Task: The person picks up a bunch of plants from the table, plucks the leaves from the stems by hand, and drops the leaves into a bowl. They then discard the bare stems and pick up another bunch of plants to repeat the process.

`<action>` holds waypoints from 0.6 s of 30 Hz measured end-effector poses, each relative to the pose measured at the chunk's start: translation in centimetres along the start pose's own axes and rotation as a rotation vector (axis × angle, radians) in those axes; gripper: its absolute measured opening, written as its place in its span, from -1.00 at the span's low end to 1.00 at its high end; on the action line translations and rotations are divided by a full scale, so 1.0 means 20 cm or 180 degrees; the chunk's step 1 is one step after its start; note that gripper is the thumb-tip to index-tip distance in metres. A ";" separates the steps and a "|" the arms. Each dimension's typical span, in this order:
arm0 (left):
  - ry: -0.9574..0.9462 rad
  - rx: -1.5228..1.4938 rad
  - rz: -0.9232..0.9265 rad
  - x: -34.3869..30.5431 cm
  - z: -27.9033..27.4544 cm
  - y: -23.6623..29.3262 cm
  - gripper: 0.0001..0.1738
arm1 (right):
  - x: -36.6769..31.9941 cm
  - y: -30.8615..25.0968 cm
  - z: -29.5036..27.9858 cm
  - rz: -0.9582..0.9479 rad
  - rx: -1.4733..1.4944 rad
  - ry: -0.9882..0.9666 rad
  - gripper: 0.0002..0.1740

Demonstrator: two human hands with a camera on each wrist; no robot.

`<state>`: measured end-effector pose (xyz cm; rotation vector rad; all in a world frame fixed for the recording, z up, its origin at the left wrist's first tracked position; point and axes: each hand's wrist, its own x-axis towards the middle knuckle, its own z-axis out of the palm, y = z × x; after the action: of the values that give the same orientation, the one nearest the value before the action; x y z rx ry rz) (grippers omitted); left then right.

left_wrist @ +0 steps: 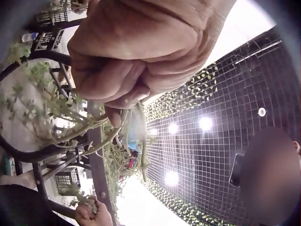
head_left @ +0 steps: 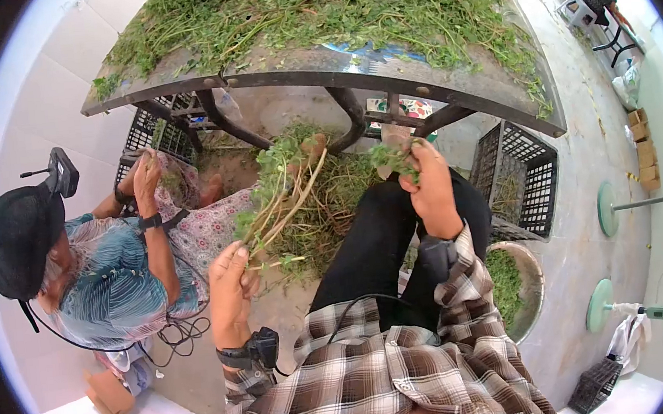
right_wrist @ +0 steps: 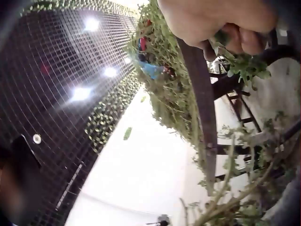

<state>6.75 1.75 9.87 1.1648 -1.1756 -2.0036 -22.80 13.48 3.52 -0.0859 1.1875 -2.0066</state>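
Pale concrete floor (head_left: 577,103). Metal-framed desk (head_left: 382,70) at twelve o'clock. Black plastic crate (head_left: 524,176) at three o'clock, standing fan (head_left: 608,210) beyond. Second seated person (head_left: 106,268) at nine o'clock.

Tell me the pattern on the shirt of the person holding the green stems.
The shirt is plaid, with brown, grey and white checks. It shows clearest in the head view.

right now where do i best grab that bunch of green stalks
Probably the bare pale stem ends, coming from the near, lower side, where the left hand grips the bunch of stalks. The stems gather tight there; the far end fans into loose leaves, where the right hand pinches a sprig.
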 end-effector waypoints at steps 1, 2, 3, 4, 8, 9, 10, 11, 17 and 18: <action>-0.0014 -0.0009 -0.0008 0.01 0.00 -0.01 -0.76 | -0.03 -0.05 -0.04 -0.0159 0.0100 -0.0130 -0.92; -0.0099 -0.0114 -0.0035 0.02 0.00 -0.01 -0.76 | -0.06 -0.10 -0.07 -0.0324 0.0203 -0.0257 -0.92; -0.0185 -0.0213 -0.0069 0.03 0.00 -0.01 -0.77 | -0.12 -0.17 -0.11 -0.0525 0.0114 -0.0177 -0.90; -0.0204 -0.0210 -0.0081 0.04 0.00 -0.01 -0.77 | -0.19 -0.24 -0.13 -0.0724 0.0026 -0.0098 -0.88; -0.0504 -0.0532 -0.0093 0.08 0.04 -0.02 -0.73 | -0.44 -0.47 -0.26 -0.1303 -0.0580 0.1415 -0.79; -0.0566 -0.0678 -0.0088 0.08 0.05 -0.02 -0.72 | -0.48 -0.49 -0.42 -0.1393 -0.0592 0.1500 -0.80; -0.0549 -0.0690 -0.0093 0.09 0.06 -0.02 -0.72 | -0.53 -0.49 -0.58 -0.1482 -0.0605 0.1578 -0.80; -0.0711 -0.0942 -0.0186 0.10 0.06 -0.03 -0.75 | -0.60 -0.50 -0.64 -0.1439 -0.0709 0.1931 -0.81; -0.1099 -0.1506 -0.0369 0.09 0.12 -0.02 -0.76 | -1.00 -0.24 -1.49 -0.0452 -0.3969 0.2638 -0.74; -0.1211 -0.1577 -0.0384 0.09 0.13 -0.02 -0.76 | -1.05 -0.15 -1.56 -0.1055 -0.4840 0.2558 -0.69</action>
<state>3.63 1.67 9.45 0.6362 -0.7071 -2.4932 -23.17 50.27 -5.06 -0.2381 3.1188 -0.8555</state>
